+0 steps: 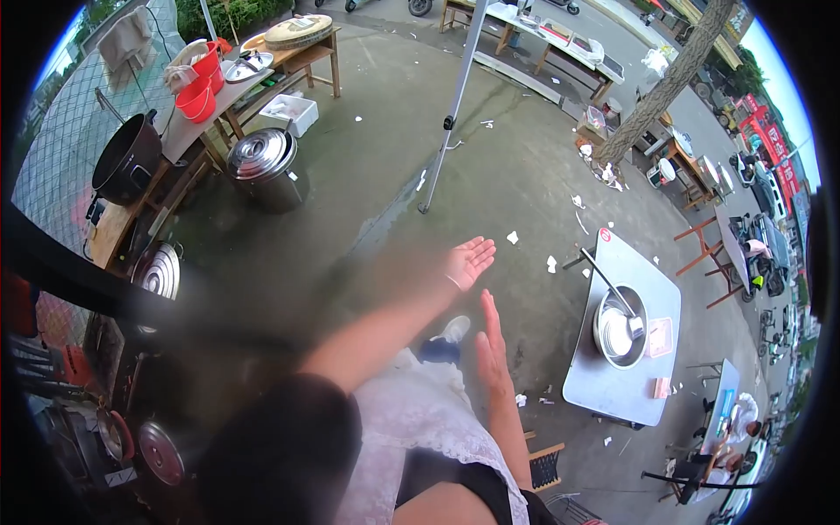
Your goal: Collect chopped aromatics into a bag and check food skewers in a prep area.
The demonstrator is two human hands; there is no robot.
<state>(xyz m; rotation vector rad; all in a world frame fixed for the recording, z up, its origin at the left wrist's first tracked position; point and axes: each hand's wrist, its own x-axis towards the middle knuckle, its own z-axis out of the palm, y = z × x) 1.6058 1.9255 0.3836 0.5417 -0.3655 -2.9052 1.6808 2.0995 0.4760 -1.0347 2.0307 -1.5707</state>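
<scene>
My left hand [471,262] is stretched out over the concrete floor [367,151], palm up and fingers straight, with nothing in it. Just below it in the picture, my right hand [491,341] is raised edge-on and flat, thumb apart from the fingers, also holding nothing. The two hands do not touch. A pale lace-edged apron [420,407] covers my front, and one light shoe [455,328] shows beneath. Nearest my right hand is a grey folding table [590,380]. On it stand a steel basin [598,328] with a ladle [610,282] and stacked white bowls [617,335], a pink basket [659,336] and a small pink box [661,388].
A canopy pole [453,111] stands ahead. To the left are a lidded steel pot [262,167], a dark pot [128,161], red buckets [197,98] and a white foam box [292,113]. Scraps of tissue [512,237] litter the floor. Seated people [735,453] are at the right.
</scene>
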